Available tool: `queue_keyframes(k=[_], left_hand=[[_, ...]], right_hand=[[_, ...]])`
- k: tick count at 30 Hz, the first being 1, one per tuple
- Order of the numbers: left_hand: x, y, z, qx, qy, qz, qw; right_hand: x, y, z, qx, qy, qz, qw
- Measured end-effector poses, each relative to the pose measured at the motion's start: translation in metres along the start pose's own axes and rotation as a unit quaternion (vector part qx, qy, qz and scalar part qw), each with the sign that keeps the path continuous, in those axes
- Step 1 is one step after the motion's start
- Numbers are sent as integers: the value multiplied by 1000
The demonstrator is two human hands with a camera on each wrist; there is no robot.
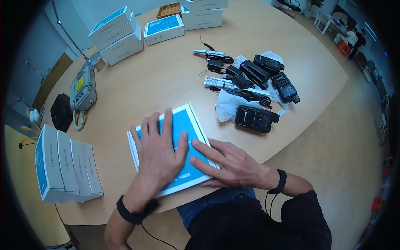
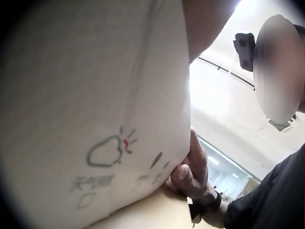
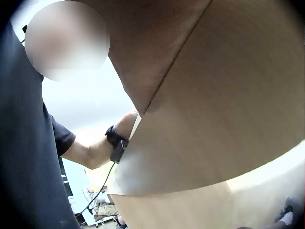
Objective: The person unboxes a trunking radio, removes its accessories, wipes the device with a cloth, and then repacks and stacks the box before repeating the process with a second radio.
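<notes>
A flat white box (image 1: 182, 178) with a blue top lies at an angle at the table's near edge. My left hand (image 1: 156, 152) rests palm down on that blue top, its fingers spread and fairly straight. At the box's right edge, my right hand (image 1: 235, 164) grips the side, with two fingertips over the top and other fingers past the edge. In the left wrist view, a white box side (image 2: 95, 119) printed with a small cloud-and-sun drawing fills much of the picture, and the right hand (image 2: 193, 167) holds its far edge.
Right of the box lie black handheld devices (image 1: 256, 118), cables, chargers (image 1: 215, 65) and white wrapping (image 1: 229, 104). Stacked boxes stand at left (image 1: 68, 166) and back (image 1: 121, 35). A desk phone (image 1: 83, 89), black pouch (image 1: 61, 112) and wicker basket (image 1: 169, 10) sit on the table (image 1: 158, 75).
</notes>
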State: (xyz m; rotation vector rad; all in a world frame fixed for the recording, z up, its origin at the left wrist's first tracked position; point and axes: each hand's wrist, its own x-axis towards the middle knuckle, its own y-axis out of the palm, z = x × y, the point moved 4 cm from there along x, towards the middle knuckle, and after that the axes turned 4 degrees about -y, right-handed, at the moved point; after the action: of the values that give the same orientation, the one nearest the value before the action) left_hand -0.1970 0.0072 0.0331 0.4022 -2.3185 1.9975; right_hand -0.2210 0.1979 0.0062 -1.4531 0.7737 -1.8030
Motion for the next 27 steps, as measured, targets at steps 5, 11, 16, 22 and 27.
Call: queue_keyframes(k=[5, 11, 16, 22, 27], left_hand=[[-59, -31, -9, -53, 67, 67, 994], [-117, -24, -8, -38, 79, 68, 994], [-150, -16, -16, 42, 161, -37, 985], [-161, -32, -7, 73, 209, -81, 972], [-155, -37, -2, 107, 272, -83, 953]], right_hand=[[-15, -4, 6, 28, 44, -33, 998], [-17, -9, 9, 53, 35, -62, 996], [-38, -8, 18, 55, -89, -99, 990], [-57, -5, 17, 13, -152, -70, 986], [-42, -4, 22, 78, -31, -76, 994]])
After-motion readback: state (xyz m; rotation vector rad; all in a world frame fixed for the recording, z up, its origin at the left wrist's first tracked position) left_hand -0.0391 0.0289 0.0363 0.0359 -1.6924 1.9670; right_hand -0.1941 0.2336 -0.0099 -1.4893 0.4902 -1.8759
